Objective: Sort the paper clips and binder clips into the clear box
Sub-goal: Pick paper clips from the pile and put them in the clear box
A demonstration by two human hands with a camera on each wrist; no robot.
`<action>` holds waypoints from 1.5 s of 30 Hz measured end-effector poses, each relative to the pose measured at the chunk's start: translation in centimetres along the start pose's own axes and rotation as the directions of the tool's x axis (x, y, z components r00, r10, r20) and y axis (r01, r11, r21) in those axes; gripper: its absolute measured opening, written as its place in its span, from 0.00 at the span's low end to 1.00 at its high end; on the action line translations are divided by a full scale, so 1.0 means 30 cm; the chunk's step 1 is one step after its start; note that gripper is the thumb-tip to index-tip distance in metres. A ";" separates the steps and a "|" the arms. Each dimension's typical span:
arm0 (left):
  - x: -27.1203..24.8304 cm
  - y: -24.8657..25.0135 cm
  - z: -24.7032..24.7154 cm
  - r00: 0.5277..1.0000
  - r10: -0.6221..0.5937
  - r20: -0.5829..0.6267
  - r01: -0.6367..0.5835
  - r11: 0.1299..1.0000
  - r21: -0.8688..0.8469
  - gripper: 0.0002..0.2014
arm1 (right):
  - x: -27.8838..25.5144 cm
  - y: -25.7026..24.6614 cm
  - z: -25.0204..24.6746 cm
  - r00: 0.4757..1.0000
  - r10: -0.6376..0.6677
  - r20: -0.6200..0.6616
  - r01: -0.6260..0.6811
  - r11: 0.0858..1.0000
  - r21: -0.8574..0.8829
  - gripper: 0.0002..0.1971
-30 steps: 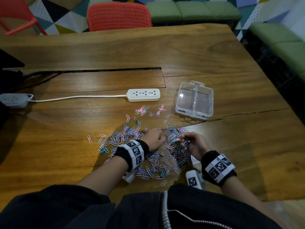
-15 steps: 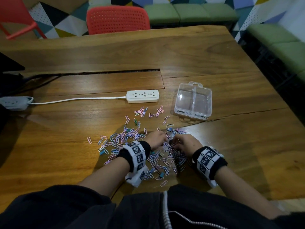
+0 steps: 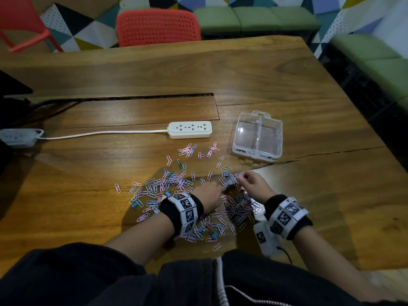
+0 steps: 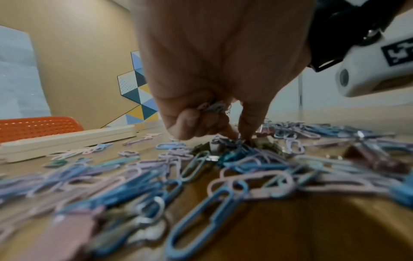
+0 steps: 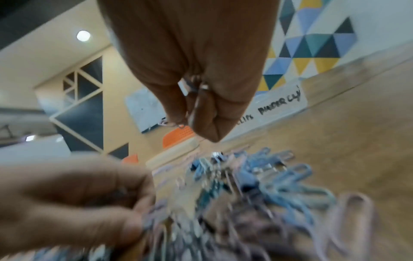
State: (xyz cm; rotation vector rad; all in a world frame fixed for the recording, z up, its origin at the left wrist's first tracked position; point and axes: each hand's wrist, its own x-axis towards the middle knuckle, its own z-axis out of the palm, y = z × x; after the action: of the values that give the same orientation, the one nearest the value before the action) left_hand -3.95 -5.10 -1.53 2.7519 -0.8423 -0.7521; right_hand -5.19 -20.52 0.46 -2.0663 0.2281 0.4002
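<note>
Several pastel paper clips and small binder clips lie scattered in a heap on the wooden table. The clear two-part box stands open beyond the heap, with labels on its front wall. My left hand reaches down into the heap; in the left wrist view its curled fingers hold a few clips while its fingertips pick at the pile. My right hand is lifted just above the heap, and its fingers pinch several clips.
A white power strip with its cord lies behind the clips. A second strip sits at the far left edge. A red chair and green benches stand beyond the table. A long slot crosses the tabletop.
My right hand dipped into the heap half a second ago and has since risen and moved towards the box with clips pinched. The left hand stayed in the pile.
</note>
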 end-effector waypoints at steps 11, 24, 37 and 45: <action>0.157 -0.041 -0.281 0.967 -0.219 0.133 0.238 0.571 -0.786 0.16 | 0.316 -0.133 -0.239 0.932 0.225 -0.283 -0.182 0.968 0.172 0.06; 0.372 0.143 -0.402 0.956 -0.246 0.161 0.194 0.115 -0.974 0.16 | 0.329 -0.124 -0.242 0.969 0.125 -0.213 -0.061 0.957 0.282 0.12; 0.337 -0.002 -0.351 0.914 -0.297 -0.275 0.069 0.785 -0.616 0.15 | 0.092 0.043 -0.135 0.988 -0.032 -0.150 0.022 0.997 -0.071 0.09; 0.259 -0.021 -0.152 0.990 -0.137 -0.020 0.135 0.987 -0.092 0.29 | 0.106 0.101 -0.071 0.993 -0.116 -0.011 0.097 0.878 -0.468 0.22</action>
State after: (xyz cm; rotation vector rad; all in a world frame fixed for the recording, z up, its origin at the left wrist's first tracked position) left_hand 4.21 -8.89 -1.04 2.7534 -0.6049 -0.7566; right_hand -2.81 -23.88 -2.15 -2.5517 0.0378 0.3730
